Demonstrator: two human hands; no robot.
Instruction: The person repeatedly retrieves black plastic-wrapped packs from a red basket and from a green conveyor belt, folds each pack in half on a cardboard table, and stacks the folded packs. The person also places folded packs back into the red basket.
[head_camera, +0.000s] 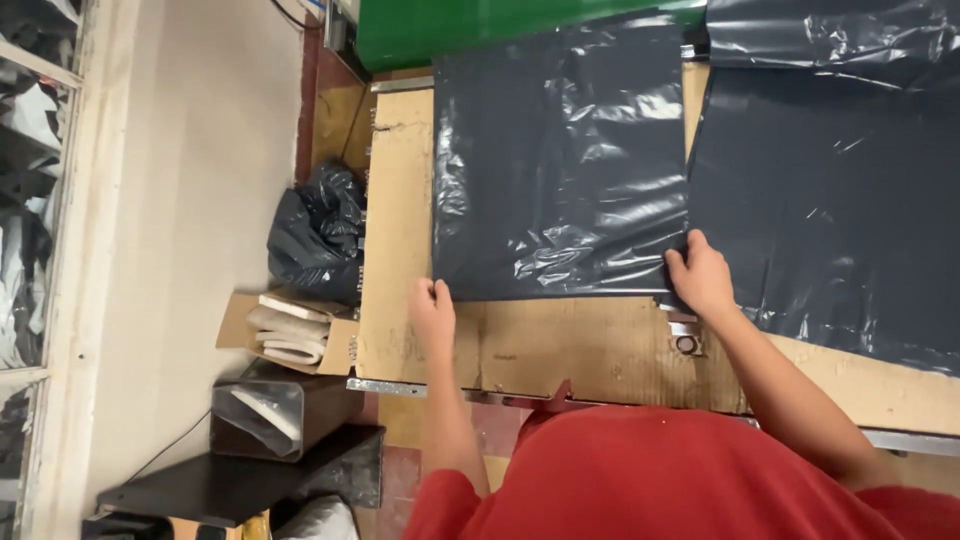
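Note:
A stack of dark grey plastic bags (560, 160) lies flat on a cardboard-covered worktable (400, 200). My left hand (432, 305) is closed on the near left corner of the stack. My right hand (700, 275) grips the stack's near right corner, fingers curled over the edge. Both hands rest at the stack's front edge. A second, larger sheet of dark plastic (830, 200) lies just to the right, touching the stack's side near my right hand.
A full black rubbish bag (318, 235) sits on the floor left of the table, above a cardboard box (290, 330) holding pale rolled pieces. A metal container (265, 410) and a dark shelf (250, 480) stand nearer. A green panel (500, 25) runs behind the table.

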